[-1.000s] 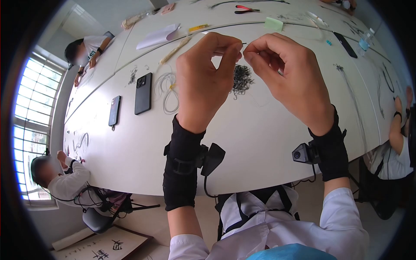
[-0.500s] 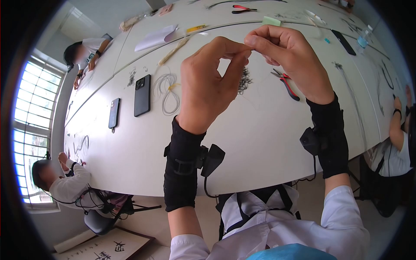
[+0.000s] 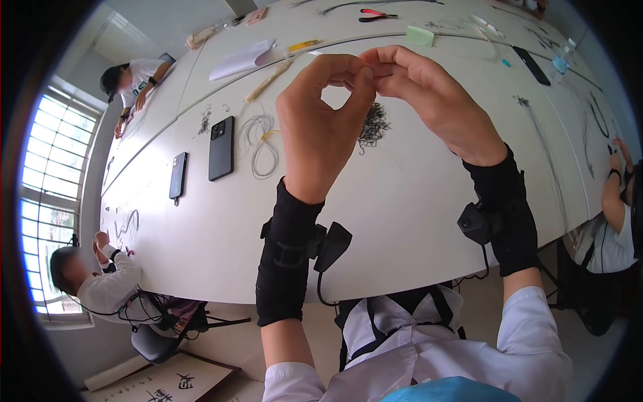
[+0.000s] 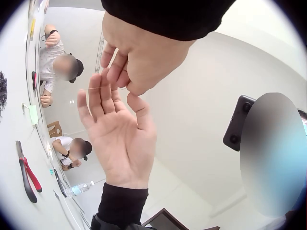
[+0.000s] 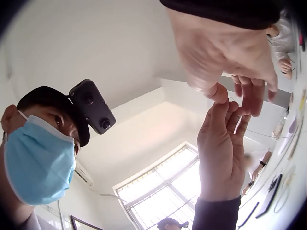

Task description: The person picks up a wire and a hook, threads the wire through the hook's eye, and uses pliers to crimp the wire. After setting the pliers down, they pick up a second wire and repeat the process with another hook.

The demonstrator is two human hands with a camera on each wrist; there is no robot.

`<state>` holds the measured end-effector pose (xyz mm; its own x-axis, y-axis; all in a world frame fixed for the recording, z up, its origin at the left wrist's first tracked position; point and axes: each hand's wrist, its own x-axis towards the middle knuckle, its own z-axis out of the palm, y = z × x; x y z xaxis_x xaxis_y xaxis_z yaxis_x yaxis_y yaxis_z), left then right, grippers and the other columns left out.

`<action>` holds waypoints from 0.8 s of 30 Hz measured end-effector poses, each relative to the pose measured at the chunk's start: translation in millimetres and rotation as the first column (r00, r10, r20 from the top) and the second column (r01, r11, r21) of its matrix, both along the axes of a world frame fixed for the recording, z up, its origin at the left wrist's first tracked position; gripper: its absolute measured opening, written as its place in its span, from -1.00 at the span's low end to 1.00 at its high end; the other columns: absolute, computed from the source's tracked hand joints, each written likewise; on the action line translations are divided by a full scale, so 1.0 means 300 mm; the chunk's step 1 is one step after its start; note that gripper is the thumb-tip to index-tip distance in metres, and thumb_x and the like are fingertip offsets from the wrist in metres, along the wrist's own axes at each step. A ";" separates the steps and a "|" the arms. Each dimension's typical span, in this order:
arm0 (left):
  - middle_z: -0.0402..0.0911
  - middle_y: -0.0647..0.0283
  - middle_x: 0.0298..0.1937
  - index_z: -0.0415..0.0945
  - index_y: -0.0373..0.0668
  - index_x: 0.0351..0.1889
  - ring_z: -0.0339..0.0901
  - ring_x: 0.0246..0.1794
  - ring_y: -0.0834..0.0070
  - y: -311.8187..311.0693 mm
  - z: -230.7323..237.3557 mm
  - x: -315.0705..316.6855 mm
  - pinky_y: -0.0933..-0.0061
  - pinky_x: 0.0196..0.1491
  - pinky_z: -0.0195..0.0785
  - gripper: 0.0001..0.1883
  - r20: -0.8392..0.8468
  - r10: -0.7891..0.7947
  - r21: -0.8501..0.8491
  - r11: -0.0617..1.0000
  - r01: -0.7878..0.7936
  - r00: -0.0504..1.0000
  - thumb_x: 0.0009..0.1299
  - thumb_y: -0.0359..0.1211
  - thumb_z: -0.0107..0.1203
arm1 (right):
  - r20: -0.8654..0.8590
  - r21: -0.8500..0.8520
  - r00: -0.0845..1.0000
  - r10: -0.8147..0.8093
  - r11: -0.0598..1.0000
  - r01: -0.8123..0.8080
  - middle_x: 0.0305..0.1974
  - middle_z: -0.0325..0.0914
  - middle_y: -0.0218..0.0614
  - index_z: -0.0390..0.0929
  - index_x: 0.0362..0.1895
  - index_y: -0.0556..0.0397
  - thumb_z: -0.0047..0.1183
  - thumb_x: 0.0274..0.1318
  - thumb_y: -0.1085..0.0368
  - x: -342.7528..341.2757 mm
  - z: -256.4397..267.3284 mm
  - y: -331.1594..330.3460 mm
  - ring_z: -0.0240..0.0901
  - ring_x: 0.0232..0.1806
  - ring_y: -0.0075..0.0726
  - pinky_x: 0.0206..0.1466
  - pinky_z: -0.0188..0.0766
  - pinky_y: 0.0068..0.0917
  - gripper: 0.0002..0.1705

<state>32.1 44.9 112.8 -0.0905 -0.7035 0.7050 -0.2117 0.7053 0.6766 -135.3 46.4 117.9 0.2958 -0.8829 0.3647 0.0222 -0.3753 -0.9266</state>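
Left hand: (image 3: 309,130) thumb and forefinger brought together at the tips in a pinch on a thin strand (image 4: 96,88); gap between thumb and palm side wide and rounded.
Right hand: (image 3: 445,107) fingers long and nearly straight in the left wrist view, palm bared, thumb tip set against the left fingertips; no firm grip seen.
Strand, place: up at the meeting of the two sets of fingertips, held above the table (image 3: 395,221); too fine to follow in the head view.
Strand, long axis: from the left fingertips crosswise over the right fingers, not along them. The right wrist view also shows a faint line trailing off beside the left fingers; cannot tell if it is the same piece.
Nearer hand: left, which has the pinch; right fingers lie just at the strand, touching or almost so.
Small end-piece in the pinch: hidden by fingers, cannot tell.
Dark curled pieces: (image 3: 375,127) heap on the table, seen between the two hands in the head view.
Pliers: (image 4: 28,175) red and black, on the table, apart from both hands.
Coiled line: (image 3: 273,149) tied, left of the left hand, beside a dark phone (image 3: 222,149).
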 end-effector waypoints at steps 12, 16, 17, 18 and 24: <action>0.63 0.34 -0.22 0.65 -0.30 -0.13 0.49 -0.22 0.62 0.011 0.009 0.006 0.54 0.00 0.36 -0.83 -0.450 -0.093 0.341 0.901 0.267 0.888 0.46 -0.38 0.21 | 0.050 0.266 0.997 0.056 0.962 -0.067 -0.57 0.33 -0.60 0.60 0.03 0.14 0.04 0.41 0.09 0.005 0.046 0.041 0.22 -0.55 -0.75 -0.44 0.20 -0.72 -0.62; 0.60 0.39 -0.25 0.66 -0.27 -0.11 0.46 -0.24 0.66 0.006 -0.002 0.004 0.52 -0.01 0.37 -0.83 -0.589 -0.156 0.346 0.838 0.422 0.793 0.47 -0.37 0.20 | -0.040 0.112 0.996 -0.075 0.991 0.079 -0.59 0.40 -0.58 0.66 -0.07 0.15 0.12 0.37 0.04 0.022 0.031 0.038 0.20 -0.58 -0.77 -0.50 0.13 -0.74 -0.61; 0.59 0.39 -0.26 0.66 -0.27 -0.11 0.45 -0.25 0.67 0.006 -0.002 0.004 0.51 0.00 0.37 -0.83 -0.600 -0.156 0.354 0.828 0.435 0.784 0.47 -0.37 0.20 | -0.037 0.089 0.995 -0.096 0.991 0.099 -0.56 0.45 -0.55 0.67 -0.08 0.16 0.14 0.36 0.05 0.027 0.029 0.038 0.24 -0.56 -0.76 -0.49 0.15 -0.74 -0.61; 0.58 0.40 -0.27 0.66 -0.26 -0.11 0.45 -0.25 0.67 0.006 -0.003 0.003 0.50 0.00 0.37 -0.83 -0.612 -0.155 0.361 0.818 0.449 0.775 0.47 -0.36 0.20 | -0.034 0.066 0.993 -0.117 0.991 0.119 -0.53 0.50 -0.52 0.67 -0.09 0.16 0.15 0.35 0.06 0.031 0.026 0.038 0.27 -0.54 -0.76 -0.47 0.17 -0.75 -0.62; 0.58 0.39 -0.30 0.65 -0.29 -0.10 0.45 -0.29 0.66 0.006 -0.003 0.008 0.50 -0.03 0.38 -0.82 -0.649 -0.168 0.372 0.781 0.501 0.743 0.44 -0.38 0.20 | 0.032 -0.005 0.980 -0.198 0.980 0.198 -0.42 0.65 -0.41 0.68 -0.14 0.19 0.18 0.32 0.14 0.044 0.031 0.051 0.44 -0.44 -0.72 -0.38 0.30 -0.76 -0.68</action>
<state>34.5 46.7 112.0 -0.1069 -0.9584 0.2647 0.4969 0.1791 0.8491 -122.1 61.7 127.1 0.1039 -0.9198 0.3784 -0.0244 -0.3827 -0.9236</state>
